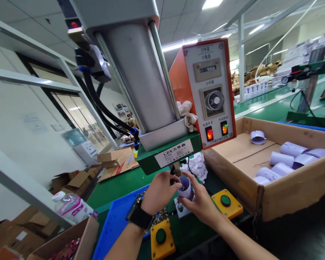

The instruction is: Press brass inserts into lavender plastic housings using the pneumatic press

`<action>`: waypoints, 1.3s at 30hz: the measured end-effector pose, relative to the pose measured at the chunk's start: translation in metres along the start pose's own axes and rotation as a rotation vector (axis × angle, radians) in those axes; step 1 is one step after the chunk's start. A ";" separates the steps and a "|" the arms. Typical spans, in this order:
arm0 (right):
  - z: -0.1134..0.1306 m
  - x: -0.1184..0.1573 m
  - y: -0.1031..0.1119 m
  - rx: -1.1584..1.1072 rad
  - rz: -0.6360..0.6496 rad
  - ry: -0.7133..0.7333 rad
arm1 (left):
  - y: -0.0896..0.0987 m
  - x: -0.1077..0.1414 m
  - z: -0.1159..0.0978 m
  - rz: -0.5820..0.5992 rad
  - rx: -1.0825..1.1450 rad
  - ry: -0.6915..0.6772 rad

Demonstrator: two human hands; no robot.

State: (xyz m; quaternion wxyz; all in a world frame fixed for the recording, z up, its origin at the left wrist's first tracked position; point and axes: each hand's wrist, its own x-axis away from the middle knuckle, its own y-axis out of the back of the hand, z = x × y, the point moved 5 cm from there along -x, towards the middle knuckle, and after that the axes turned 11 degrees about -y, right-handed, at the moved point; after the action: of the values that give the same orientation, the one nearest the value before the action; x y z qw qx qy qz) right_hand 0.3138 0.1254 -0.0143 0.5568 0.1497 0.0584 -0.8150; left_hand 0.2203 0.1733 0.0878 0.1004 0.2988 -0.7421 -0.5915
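Note:
Below the green head of a press (169,153), my right hand (199,198) is wrapped round a pale lilac cup-shaped part (186,189) with small dark pieces inside. My left hand (161,189), with a black band on its wrist, has its fingers bent at the part's rim; whether its fingertips hold a small piece is too hidden to tell. The part is over a small metal fixture (181,208) at the press base.
A blue tray (111,220) of small metal pieces lies left, between yellow button boxes (162,238) and a cardboard box (83,238). At right, another yellow button box (227,204) stands before a large carton (292,198) with several lilac cylinders (281,159). An orange control box (203,94) stands above.

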 end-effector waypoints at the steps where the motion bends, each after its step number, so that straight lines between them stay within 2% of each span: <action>1: 0.000 0.000 0.000 -0.004 0.003 -0.002 | -0.002 -0.003 -0.002 0.036 -0.023 -0.006; 4: 0.000 -0.001 -0.001 -0.012 0.015 -0.001 | -0.005 -0.010 -0.004 0.077 -0.068 -0.003; 12: -0.005 -0.002 -0.003 -0.016 0.014 -0.010 | -0.009 -0.012 -0.002 0.064 -0.086 0.027; 16: -0.003 -0.004 -0.003 0.084 0.009 0.030 | -0.010 -0.017 -0.005 0.052 -0.069 0.027; 19: 0.002 -0.003 0.004 0.261 0.004 0.099 | -0.006 -0.016 -0.009 0.036 -0.021 0.006; 21: 0.002 0.003 0.017 0.443 -0.025 0.139 | -0.002 -0.001 -0.006 -0.046 0.006 0.028; 24: -0.012 0.025 0.050 0.614 -0.117 0.136 | -0.002 0.049 0.008 -0.252 -0.059 0.108; 26: -0.030 0.045 0.074 0.673 -0.198 0.114 | -0.016 0.092 0.019 -0.308 -0.167 0.111; 28: -0.049 0.064 0.090 0.735 -0.270 0.145 | -0.040 0.130 0.029 -0.265 -0.275 0.097; 30: -0.063 0.077 0.095 0.774 -0.313 0.207 | -0.064 0.156 0.035 -0.222 -0.346 0.056; 32: -0.071 0.084 0.094 0.800 -0.345 0.260 | -0.082 0.170 0.035 -0.211 -0.400 0.034; 34: -0.074 0.085 0.092 0.818 -0.364 0.290 | -0.091 0.173 0.032 -0.208 -0.448 0.048; 36: -0.074 0.084 0.090 0.827 -0.374 0.305 | -0.092 0.170 0.028 -0.175 -0.480 0.086; 39: -0.074 0.082 0.089 0.833 -0.374 0.318 | -0.081 0.156 0.026 -0.065 -0.450 0.152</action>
State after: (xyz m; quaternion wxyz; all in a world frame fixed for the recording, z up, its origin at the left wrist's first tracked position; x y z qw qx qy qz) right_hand 0.3816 0.0384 -0.1036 0.2774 0.4696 -0.1627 -0.8222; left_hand 0.1088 0.0972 -0.0275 0.2009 0.3363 -0.5718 -0.7209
